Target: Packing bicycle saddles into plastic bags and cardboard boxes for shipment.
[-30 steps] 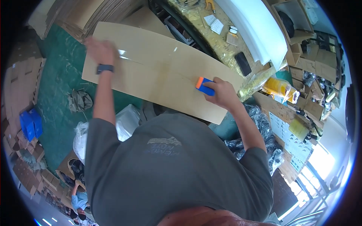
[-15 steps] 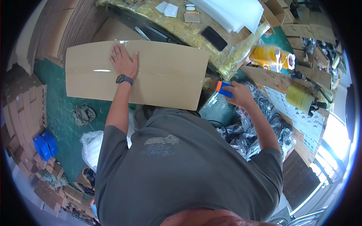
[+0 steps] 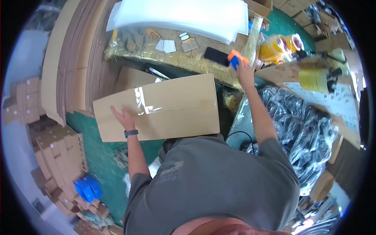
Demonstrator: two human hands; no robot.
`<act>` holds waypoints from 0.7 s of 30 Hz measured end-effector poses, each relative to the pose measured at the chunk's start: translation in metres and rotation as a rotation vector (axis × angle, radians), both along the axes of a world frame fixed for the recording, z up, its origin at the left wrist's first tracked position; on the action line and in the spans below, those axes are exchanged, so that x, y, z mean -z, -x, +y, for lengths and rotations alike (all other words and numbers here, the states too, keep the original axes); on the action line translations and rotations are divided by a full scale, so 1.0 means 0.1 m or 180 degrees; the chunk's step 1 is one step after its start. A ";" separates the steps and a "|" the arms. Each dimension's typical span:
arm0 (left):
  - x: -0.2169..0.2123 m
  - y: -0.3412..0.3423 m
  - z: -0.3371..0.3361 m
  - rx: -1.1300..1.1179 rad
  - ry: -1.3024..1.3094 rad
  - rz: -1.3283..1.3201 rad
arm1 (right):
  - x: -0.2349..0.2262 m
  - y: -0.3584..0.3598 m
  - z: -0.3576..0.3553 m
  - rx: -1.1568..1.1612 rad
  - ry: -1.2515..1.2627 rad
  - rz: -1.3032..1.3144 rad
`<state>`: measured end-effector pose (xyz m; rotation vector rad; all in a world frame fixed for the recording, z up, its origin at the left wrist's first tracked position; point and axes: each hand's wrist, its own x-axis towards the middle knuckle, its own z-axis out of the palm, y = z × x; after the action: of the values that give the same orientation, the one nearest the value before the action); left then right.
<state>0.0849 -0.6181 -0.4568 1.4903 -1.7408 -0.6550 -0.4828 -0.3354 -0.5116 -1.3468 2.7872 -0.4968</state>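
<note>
A long brown cardboard box lies in front of my body, tilted a little, with strips of clear tape shining along its upper face. Flat on the left part of that face rests my left hand, fingers spread and holding nothing. My right hand is wrapped round a blue-and-orange tape dispenser, raised beyond the box's far right corner. Behind the dispenser, a black phone lies on the tape-covered workbench. My fingers partly hide the dispenser's grip.
White foam sheets lie on the bench beside paper cards and orange-handled pliers. Flat cardboard stands stacked at left. Clear plastic wrap heaps at right, near yellow tape rolls. Blue boxes sit on the green floor.
My right hand has carried the tape dispenser from the box's right end up over the bench edge. The box has tilted, and my left hand now lies nearer its left end. The view has shifted.
</note>
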 end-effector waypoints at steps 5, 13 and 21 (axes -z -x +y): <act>-0.04 -1.19 -0.83 -0.0822 0.0130 -0.2159 | 0.57 0.38 0.08 0.0278 0.0083 0.0145; 0.12 -2.51 -1.69 -0.0371 -0.1553 -0.1534 | -0.43 -2.71 0.06 0.1784 -0.0235 -0.1730; -1.17 -2.77 -1.83 0.1455 -0.1577 0.2496 | -2.29 -3.74 1.52 0.2497 0.4531 -0.1859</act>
<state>0.3618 -0.8010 -0.3394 0.8892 -1.3199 -1.7372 -0.1092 -0.1835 -0.2825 0.2225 2.0920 -2.5791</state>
